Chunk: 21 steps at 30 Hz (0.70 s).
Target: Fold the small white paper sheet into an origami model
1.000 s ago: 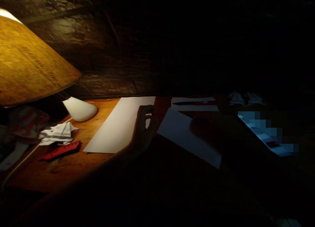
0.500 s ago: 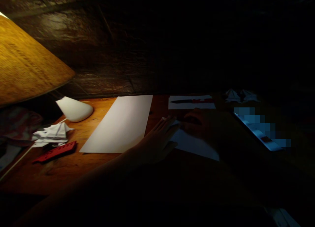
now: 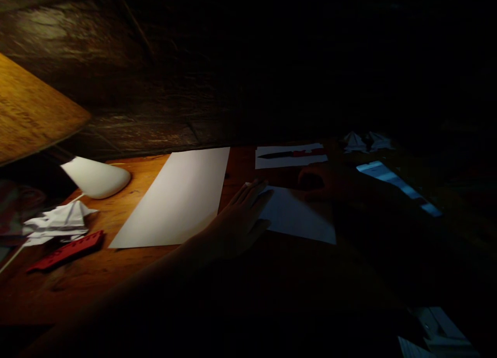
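Note:
A sheet of white paper (image 3: 295,220) lies in deep shadow at the middle of the wooden table. My left hand (image 3: 244,218) rests flat on its left part, fingers stretched out towards the wall. Over its upper right part is my right hand (image 3: 320,182), very dark, with the fingers curled in. Whether anything is between those fingers is hidden by the dark. Just beyond the hands, a knife with a red handle and dark blade (image 3: 289,154) lies on more white paper (image 3: 272,163).
A large white sheet (image 3: 182,192) lies left of my hands. Further left are a red comb-like piece (image 3: 68,252), folded paper (image 3: 64,220), and a lamp with white base (image 3: 101,177) and yellow shade (image 3: 34,109). Right stand folded papers (image 3: 354,142) and a lit phone-like screen (image 3: 396,184).
My right hand has moved right, away from my left hand, showing more of the sheet between them. My left hand stays flat on the paper. The camera view has shifted slightly.

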{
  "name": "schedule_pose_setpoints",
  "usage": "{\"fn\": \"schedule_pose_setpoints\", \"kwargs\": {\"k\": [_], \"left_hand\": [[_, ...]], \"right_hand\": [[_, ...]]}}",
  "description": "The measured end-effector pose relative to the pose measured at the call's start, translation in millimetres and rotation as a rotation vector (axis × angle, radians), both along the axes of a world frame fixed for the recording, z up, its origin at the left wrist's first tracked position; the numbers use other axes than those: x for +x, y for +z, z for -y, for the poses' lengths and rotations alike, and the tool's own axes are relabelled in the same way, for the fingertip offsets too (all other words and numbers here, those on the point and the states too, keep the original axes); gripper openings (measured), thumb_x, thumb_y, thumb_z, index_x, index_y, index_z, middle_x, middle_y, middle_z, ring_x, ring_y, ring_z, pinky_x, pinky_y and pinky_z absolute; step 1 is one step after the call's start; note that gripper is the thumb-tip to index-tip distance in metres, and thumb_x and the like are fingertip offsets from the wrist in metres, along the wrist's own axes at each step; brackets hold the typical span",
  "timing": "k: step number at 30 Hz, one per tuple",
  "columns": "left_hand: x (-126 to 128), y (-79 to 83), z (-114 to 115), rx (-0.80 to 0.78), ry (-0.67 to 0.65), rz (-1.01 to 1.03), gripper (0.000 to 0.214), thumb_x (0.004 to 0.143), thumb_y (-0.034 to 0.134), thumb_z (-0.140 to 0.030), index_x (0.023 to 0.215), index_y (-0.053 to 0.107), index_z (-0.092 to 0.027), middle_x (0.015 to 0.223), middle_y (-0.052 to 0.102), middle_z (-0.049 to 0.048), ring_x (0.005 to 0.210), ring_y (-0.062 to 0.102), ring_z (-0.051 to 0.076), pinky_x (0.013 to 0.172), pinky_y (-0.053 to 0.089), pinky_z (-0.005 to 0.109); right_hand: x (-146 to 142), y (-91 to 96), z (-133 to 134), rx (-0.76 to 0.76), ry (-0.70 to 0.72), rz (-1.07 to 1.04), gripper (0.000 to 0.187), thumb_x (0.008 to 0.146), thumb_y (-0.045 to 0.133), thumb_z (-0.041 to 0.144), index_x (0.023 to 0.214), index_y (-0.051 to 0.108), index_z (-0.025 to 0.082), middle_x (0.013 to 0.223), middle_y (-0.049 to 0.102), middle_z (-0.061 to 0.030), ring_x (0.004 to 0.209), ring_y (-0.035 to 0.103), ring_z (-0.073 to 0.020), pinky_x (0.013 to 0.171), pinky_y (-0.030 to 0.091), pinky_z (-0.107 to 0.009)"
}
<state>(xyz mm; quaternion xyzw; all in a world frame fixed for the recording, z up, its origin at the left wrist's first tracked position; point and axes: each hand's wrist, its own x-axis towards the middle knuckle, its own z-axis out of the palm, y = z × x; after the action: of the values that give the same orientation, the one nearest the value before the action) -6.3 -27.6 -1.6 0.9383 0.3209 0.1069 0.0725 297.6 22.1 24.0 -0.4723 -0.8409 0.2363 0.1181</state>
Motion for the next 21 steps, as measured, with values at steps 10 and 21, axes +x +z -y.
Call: {"fn": "schedule_pose_setpoints", "kwargs": {"k": [10, 21], "left_hand": [[0.0, 0.8, 0.2, 0.027, 0.014, 0.029, 0.064, 0.100, 0.052, -0.032, 0.157, 0.025, -0.021, 0.164, 0.031, 0.0179, 0.155, 0.024, 0.040, 0.125, 0.025, 0.064], [-0.8, 7.8, 3.8, 0.050, 0.020, -0.011, 0.067, 0.098, 0.052, -0.029, 0.158, 0.022, -0.020, 0.164, 0.028, 0.0207, 0.155, 0.021, 0.043, 0.122, 0.029, 0.067]], "right_hand": [[5.8, 14.1, 7.4, -0.121, -0.068, 0.222, 0.035, 0.071, 0.077, 0.050, 0.085, 0.072, 0.019, 0.085, 0.071, -0.0061, 0.070, 0.061, -0.0189, 0.057, 0.038, -0.029], [17.2, 18.1, -2.0, -0.250, -0.014, 0.126, 0.039, 0.077, 0.071, 0.059, 0.075, 0.078, 0.021, 0.078, 0.075, -0.0058, 0.068, 0.065, -0.0203, 0.059, 0.041, -0.032]]}}
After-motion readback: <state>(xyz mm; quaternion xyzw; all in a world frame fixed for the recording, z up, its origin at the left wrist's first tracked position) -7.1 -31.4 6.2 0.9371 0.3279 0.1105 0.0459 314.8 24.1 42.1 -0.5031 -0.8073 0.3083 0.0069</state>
